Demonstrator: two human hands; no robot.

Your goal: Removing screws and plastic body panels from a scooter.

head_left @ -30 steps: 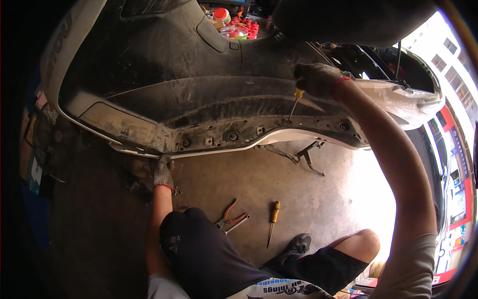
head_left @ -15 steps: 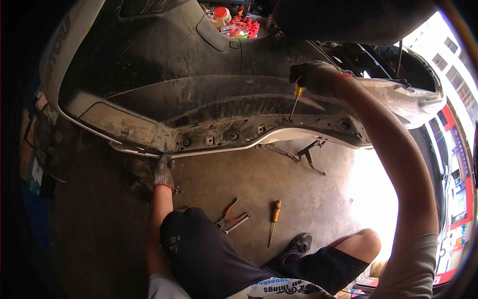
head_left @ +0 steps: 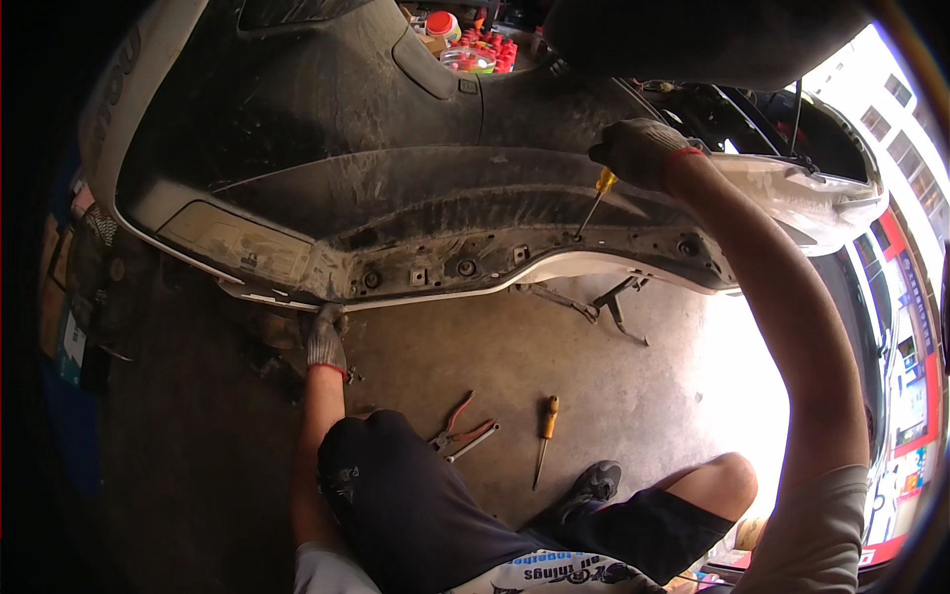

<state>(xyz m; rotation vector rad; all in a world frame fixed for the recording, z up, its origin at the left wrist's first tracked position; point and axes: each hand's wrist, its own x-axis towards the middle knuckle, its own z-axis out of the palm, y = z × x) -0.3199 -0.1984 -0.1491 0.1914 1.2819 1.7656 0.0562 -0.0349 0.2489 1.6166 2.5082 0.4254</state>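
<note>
A dusty black-and-white scooter body [head_left: 386, 173] stretches across the upper view. My right hand [head_left: 643, 153], in a grey work glove with a red cuff, is closed on the yellow handle of a screwdriver [head_left: 605, 182]. The shaft slants down to the left, and its tip meets a hole in the scooter's footboard ledge. My left hand [head_left: 326, 339], gloved alike, grips the pale lower edge trim [head_left: 426, 300] from below; part of its fingers is hidden. Round fixings [head_left: 467, 267] and square clips [head_left: 419, 277] line the ledge between the hands.
On the concrete floor lie red-handled pliers [head_left: 465, 424], a wrench [head_left: 471, 445] and another yellow screwdriver [head_left: 549, 420]. The scooter's stand [head_left: 616, 302] juts out under the body. Red-capped bottles [head_left: 492, 48] stand behind it. My knee [head_left: 381, 445] rises below my left hand.
My right hand has shifted slightly to the right, so the screwdriver leans more that way while its tip stays at the same hole. My left hand holds its place.
</note>
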